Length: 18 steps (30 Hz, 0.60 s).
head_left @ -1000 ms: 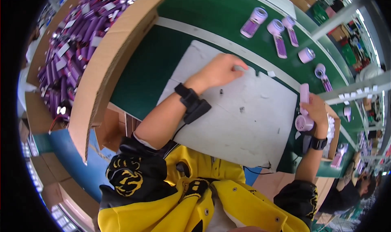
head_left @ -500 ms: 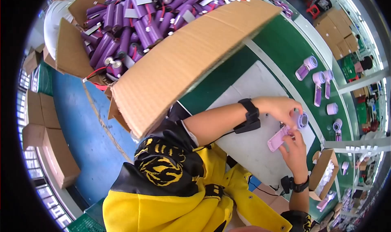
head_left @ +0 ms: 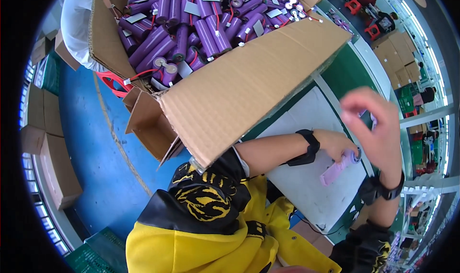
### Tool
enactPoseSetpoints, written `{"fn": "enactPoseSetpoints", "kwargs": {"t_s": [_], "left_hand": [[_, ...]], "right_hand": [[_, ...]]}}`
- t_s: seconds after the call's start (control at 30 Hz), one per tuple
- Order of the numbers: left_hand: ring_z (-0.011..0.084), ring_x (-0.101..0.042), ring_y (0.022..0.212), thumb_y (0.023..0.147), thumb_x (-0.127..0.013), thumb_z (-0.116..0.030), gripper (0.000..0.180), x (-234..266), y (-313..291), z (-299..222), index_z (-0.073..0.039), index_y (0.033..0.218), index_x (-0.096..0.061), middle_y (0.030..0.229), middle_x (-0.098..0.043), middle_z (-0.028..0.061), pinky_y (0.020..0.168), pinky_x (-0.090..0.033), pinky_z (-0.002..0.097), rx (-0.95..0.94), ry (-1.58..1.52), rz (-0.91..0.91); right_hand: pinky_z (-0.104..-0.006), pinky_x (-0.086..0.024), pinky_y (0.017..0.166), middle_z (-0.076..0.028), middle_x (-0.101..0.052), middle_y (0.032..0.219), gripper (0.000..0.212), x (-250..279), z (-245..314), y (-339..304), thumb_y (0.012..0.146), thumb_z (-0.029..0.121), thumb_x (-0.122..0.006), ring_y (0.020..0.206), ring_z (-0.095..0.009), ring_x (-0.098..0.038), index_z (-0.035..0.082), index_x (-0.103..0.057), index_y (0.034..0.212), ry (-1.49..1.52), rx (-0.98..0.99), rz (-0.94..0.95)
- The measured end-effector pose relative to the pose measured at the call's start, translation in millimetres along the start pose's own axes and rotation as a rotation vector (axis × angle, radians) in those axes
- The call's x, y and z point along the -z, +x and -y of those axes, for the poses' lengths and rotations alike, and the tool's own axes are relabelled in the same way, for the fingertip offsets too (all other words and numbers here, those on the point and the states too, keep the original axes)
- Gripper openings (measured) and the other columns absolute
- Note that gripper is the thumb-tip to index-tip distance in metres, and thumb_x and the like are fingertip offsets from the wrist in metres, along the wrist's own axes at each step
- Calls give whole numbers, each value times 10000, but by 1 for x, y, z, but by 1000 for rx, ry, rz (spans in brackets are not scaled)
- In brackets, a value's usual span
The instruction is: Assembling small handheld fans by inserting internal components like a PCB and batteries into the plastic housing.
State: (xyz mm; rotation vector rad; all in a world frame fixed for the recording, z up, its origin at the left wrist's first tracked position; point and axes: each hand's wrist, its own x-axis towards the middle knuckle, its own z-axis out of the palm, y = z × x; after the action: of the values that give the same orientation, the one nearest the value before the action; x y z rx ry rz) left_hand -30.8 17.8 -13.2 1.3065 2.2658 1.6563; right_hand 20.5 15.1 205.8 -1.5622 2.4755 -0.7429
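A small light purple handheld fan (head_left: 330,174) lies at a slant over the white work mat (head_left: 306,196), its round head at the far right end. My left hand (head_left: 334,143) is closed on it near the head, fingers partly covering the joint. Raised above the right edge of the mat is my right hand (head_left: 378,124), slightly blurred, its thumb and fingers curved apart with nothing visible between them. It hides part of the green table behind it. Each wrist wears a black strap.
A large open cardboard box (head_left: 254,86) full of purple battery packs (head_left: 211,36) with red wires stands at the upper left, its flap reaching over the mat. A smaller open carton (head_left: 151,124) sits below it. A person in white (head_left: 84,28) is beside the box.
My right hand has left the fan and lifted up and away. The fan's handle is turned over, its open inside no longer showing. My left hand keeps hold near the head. The view has shifted.
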Motion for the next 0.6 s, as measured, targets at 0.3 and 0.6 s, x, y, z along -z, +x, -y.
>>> {"fn": "enactPoseSetpoints", "kwargs": {"t_s": [0.3, 0.6], "left_hand": [[323, -670, 779, 637, -774, -190, 316, -36, 17, 64, -58, 916, -707, 833, -712, 128, 662, -504, 420, -73, -190, -117], [313, -670, 746, 636, -758, -177, 233, -22, 12, 28, -49, 825, -710, 787, -705, 131, 634, -499, 413, 53, -50, -45]], "right_hand": [[-277, -504, 703, -56, -660, 755, 254, -62, 21, 149, 870, 144, -684, 723, -150, -635, -33, -679, 1052, -149, 211, 170], [-247, -467, 659, 3, -626, 745, 237, -26, 10, 126, 994, 197, -564, 694, -103, -587, 4, -690, 1048, 279, 147, -261]]}}
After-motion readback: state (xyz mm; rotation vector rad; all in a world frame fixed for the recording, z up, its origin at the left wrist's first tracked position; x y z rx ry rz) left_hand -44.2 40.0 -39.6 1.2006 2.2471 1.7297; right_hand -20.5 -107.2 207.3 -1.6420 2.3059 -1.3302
